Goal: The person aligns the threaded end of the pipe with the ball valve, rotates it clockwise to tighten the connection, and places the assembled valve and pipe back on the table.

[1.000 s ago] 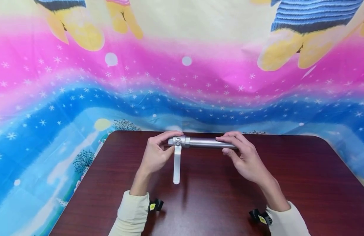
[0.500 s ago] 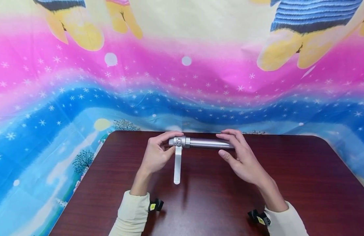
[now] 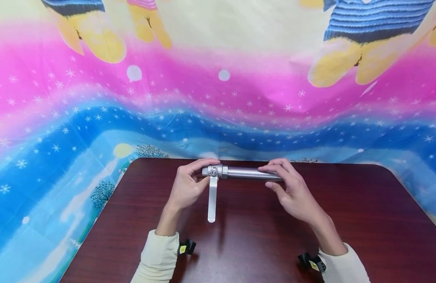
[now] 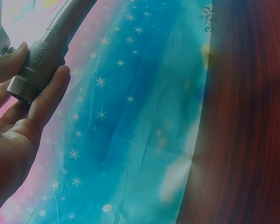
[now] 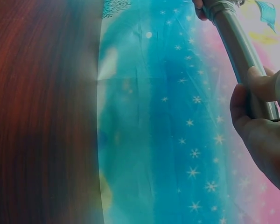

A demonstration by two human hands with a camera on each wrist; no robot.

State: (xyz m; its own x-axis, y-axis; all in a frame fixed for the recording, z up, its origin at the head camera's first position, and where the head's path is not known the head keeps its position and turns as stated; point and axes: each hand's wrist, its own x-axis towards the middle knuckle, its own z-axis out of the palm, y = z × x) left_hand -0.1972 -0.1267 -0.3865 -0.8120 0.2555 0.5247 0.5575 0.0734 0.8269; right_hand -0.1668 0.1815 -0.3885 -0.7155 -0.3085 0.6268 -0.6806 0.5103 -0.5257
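Note:
A silver ball valve (image 3: 214, 170) with a long flat lever handle (image 3: 212, 200) hanging toward me is joined to a smooth metal pipe (image 3: 247, 173). Both are held level above the table in the head view. My left hand (image 3: 186, 184) grips the valve body between thumb and fingers; its hex end shows in the left wrist view, beside the left palm (image 4: 14, 144). Around the pipe's far right end, my right hand (image 3: 297, 192) has its thumb and fingers. In the right wrist view, that thumb (image 5: 261, 84) lies against the pipe, whose end covers part of the fingers.
Beneath the hands is a dark reddish wooden table (image 3: 253, 243) with rounded back corners. Right behind it hangs a colourful printed cloth (image 3: 218, 98) with snowflakes. A black wrist-camera mount (image 3: 187, 247) sits at the left cuff and another mount (image 3: 311, 262) at the right.
The right thumb and fingers spread a little on the pipe half a second ago and have closed on it again. The left hand and valve stay almost in place.

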